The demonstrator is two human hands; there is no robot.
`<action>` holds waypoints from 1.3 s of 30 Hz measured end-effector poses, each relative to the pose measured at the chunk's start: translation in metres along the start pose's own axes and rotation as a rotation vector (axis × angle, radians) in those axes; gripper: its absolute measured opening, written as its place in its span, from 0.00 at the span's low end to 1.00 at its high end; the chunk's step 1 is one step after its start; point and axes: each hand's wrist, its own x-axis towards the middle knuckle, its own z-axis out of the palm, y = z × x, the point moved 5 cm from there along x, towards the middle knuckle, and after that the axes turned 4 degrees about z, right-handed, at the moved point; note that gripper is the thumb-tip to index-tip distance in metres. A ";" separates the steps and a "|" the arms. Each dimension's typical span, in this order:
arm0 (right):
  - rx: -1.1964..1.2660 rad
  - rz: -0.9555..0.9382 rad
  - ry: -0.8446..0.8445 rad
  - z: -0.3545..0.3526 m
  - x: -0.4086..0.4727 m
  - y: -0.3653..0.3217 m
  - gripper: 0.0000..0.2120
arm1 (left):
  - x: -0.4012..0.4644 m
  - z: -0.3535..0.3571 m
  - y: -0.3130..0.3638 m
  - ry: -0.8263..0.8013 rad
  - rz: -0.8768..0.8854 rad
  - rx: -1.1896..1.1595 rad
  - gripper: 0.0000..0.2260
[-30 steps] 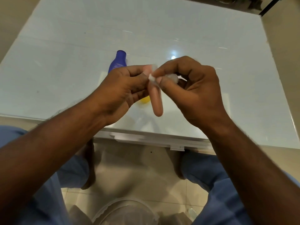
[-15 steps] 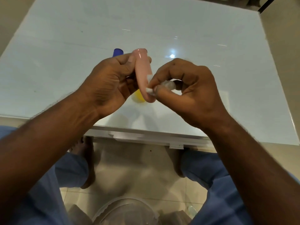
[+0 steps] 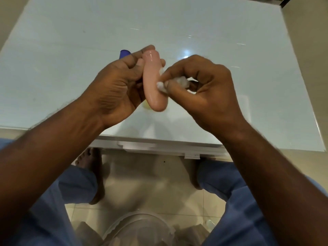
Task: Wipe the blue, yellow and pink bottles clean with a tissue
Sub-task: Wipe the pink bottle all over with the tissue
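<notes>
i read the pink bottle as the landmark: it is held in the air above the near edge of the table, roughly upright with its rounded end toward me. my left hand grips it from the left, fingers curled round its upper part. my right hand pinches a crumpled tissue between thumb and fingers and presses it against the bottle's right flank, about mid-length.

handling, as i judge it: the bottle looks small, light and rigid, with a glossy skin that shows highlights, so it is likely slippery. i would keep the hold high on the body, leaving the lower half free for wiping, and turn it between strokes. the tissue is soft and thin; it may tear or shed if dragged hard.

hidden or unclear: the blue bottle shows only its top, behind and left of the pink bottle; the rest is covered by my left hand. the yellow bottle is a sliver below the pink bottle's lower end. the pink bottle's cap is masked by my fingertips. i cannot tell which bottles are already clean.
</notes>
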 end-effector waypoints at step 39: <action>-0.017 -0.023 0.061 0.001 0.004 -0.002 0.05 | -0.005 0.000 -0.006 0.030 -0.069 0.269 0.09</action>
